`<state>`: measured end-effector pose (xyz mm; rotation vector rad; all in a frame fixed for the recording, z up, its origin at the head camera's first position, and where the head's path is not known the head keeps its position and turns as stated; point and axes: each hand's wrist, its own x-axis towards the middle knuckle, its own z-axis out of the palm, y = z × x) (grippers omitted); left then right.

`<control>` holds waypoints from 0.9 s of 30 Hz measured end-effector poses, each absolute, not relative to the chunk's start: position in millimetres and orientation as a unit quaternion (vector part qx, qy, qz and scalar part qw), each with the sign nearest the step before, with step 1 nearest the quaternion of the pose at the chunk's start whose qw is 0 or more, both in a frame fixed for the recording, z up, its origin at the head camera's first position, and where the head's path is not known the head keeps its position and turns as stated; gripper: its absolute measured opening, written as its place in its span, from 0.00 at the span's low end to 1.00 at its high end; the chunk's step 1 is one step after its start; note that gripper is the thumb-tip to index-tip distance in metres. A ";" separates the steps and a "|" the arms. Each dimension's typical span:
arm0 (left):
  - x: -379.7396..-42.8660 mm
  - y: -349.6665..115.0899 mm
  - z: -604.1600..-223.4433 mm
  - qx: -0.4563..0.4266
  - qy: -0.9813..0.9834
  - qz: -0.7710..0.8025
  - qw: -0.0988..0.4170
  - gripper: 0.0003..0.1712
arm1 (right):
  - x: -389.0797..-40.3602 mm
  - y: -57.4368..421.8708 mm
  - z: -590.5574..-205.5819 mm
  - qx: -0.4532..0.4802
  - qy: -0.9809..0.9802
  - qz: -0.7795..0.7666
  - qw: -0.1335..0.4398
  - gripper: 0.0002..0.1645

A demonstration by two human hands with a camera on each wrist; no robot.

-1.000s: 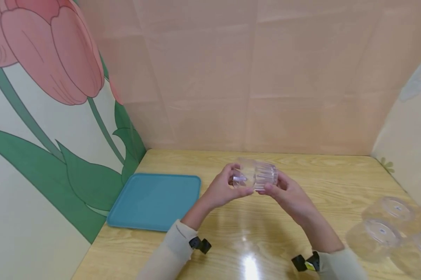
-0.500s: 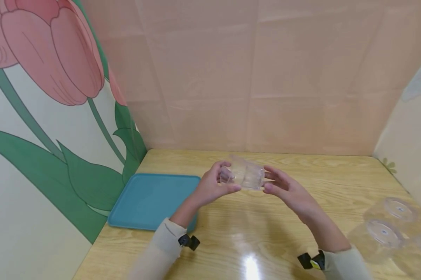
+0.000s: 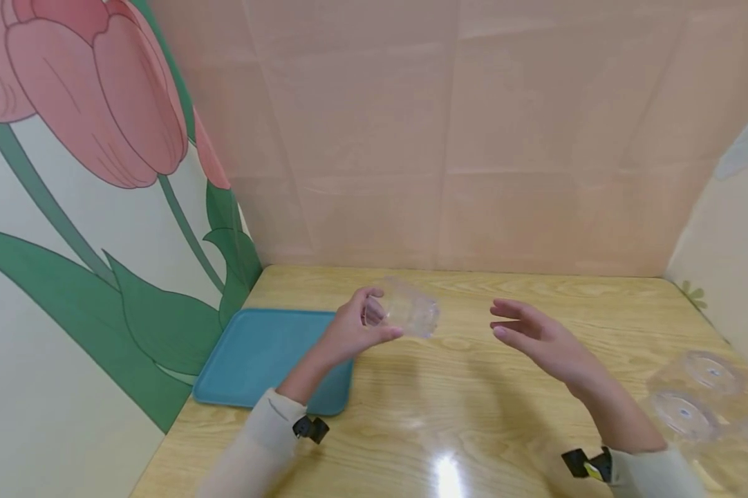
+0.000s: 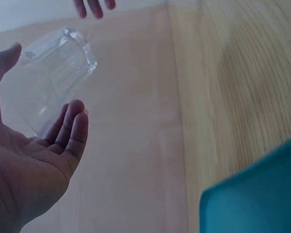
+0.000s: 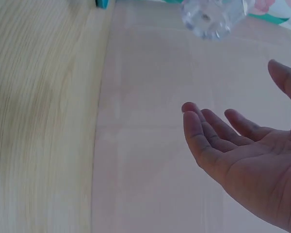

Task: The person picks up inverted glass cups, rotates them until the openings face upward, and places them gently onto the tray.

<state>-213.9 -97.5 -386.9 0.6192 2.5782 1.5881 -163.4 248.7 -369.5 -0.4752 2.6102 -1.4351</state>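
Note:
A clear plastic cup (image 3: 416, 312) with a ribbed lower part is held in the air by my left hand (image 3: 357, 330). Thumb and fingers curl round its rim end, and the cup tilts sideways with its base toward the right. In the left wrist view the cup (image 4: 58, 68) lies between the thumb and the curled fingers. My right hand (image 3: 551, 346) is in the air to the right of the cup, apart from it, holding nothing. Its fingers are loosely bent in the right wrist view, where the cup base (image 5: 206, 19) shows at the top.
A blue tray (image 3: 256, 360) lies on the wooden table (image 3: 424, 401), behind and below the left forearm. Several clear cups (image 3: 685, 413) stand upside down at the right edge. A pink sheet (image 3: 449, 138) hangs behind the table.
The right hand has let go of the cup and drawn back to the right. My left hand has carried the cup leftward, closer to the tray.

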 end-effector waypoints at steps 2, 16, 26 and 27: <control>-213.6 -101.9 -386.9 0.194 0.838 0.509 0.025 0.43 | -162.2 253.8 -368.1 -0.161 0.870 -0.462 0.060 0.37; -210.9 -137.4 -387.9 0.145 0.868 0.474 0.005 0.45 | -155.7 289.7 -364.5 -0.142 0.912 -0.377 0.072 0.43; -209.2 -164.6 -387.2 0.125 0.881 0.457 0.004 0.47 | -150.4 315.1 -367.8 -0.127 0.932 -0.331 0.080 0.45; -209.4 -167.1 -387.1 0.121 0.882 0.455 0.003 0.47 | -149.3 318.0 -367.9 -0.126 0.934 -0.324 0.081 0.45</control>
